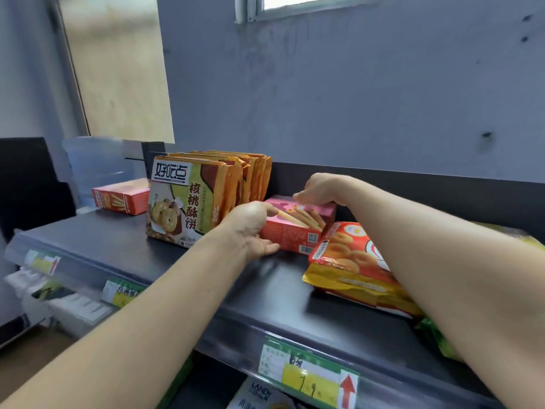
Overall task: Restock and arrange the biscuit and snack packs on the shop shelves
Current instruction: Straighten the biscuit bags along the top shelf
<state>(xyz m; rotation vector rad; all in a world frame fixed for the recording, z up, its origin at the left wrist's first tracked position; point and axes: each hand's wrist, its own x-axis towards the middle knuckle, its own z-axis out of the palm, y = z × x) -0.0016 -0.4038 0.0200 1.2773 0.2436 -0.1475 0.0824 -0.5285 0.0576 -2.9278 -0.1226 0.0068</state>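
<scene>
A pink box of biscuit sticks [298,228] lies flat on the dark top shelf [112,243]. My left hand [250,228] grips its near left end, fingers on top and thumb below. My right hand [318,188] rests on the box's far top edge with bent fingers. Left of the box stands a row of several orange walnut biscuit packs [194,199], upright and facing forward. On the right an orange-red bag of ring biscuits [351,261] lies flat, its end touching the pink box.
A red stick-biscuit box [121,197] lies at the shelf's far left. A green-yellow pack [442,338] shows under my right arm. Price labels [306,376] run along the shelf's front rail. Lower shelves hold more packs [259,394]. A grey wall rises behind the shelf.
</scene>
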